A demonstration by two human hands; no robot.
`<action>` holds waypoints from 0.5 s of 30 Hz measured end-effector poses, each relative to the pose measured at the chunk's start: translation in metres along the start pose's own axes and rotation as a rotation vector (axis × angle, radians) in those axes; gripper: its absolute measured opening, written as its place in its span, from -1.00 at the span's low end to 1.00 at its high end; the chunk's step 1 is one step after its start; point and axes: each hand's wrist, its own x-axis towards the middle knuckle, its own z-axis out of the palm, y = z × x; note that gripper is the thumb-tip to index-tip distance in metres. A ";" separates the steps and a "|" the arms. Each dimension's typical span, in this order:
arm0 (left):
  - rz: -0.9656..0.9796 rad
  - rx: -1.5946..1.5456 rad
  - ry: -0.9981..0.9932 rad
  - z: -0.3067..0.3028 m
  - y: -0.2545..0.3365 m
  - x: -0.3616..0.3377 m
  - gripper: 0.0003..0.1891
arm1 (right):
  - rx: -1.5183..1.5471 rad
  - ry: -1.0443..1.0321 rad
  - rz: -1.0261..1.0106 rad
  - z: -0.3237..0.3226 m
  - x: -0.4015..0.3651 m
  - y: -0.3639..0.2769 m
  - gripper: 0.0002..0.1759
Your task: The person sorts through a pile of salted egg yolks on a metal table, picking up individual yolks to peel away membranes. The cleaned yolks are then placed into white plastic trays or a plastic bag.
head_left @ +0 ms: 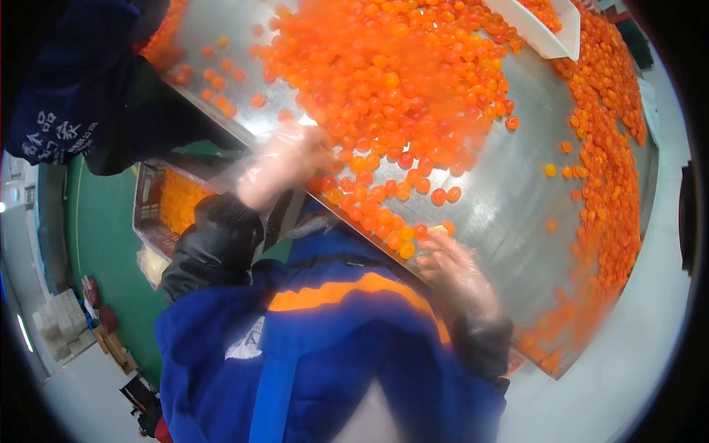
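Note:
Glossy round orange pieces that look like salted egg yolks lie heaped on a metal table. My left hand, in a clear plastic glove and smeared by motion, is at the table's near edge beside the heap. Its fingers overlap the nearest pieces. My right hand, also gloved, reaches over the same edge further right. Its fingers are extended and slightly bent, with the tips beside a small cluster of yolks. A small pale bit shows at those fingertips.
A white tray with orange pieces stands at the table's far side. More yolks are banked along the right edge. A crate of yellow-orange pieces is below on the left. Another person's dark sleeve reaches in at upper left.

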 end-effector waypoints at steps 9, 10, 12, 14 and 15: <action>0.306 0.302 0.108 0.051 0.009 -0.027 -0.88 | 0.032 -0.051 0.071 0.008 0.011 -0.015 -0.43; 0.279 0.330 0.067 0.054 0.013 -0.026 -0.87 | 0.050 -0.057 0.077 0.006 0.011 -0.016 -0.43; 0.247 0.356 0.026 0.060 0.015 -0.021 -0.85 | 0.061 -0.060 0.075 0.003 0.009 -0.017 -0.43; 0.173 0.446 -0.072 0.067 0.012 -0.014 -0.81 | 0.071 -0.065 0.072 0.005 0.008 -0.021 -0.44; 0.171 0.445 -0.070 0.066 0.011 -0.012 -0.81 | 0.097 -0.019 0.074 0.009 0.006 -0.026 -0.48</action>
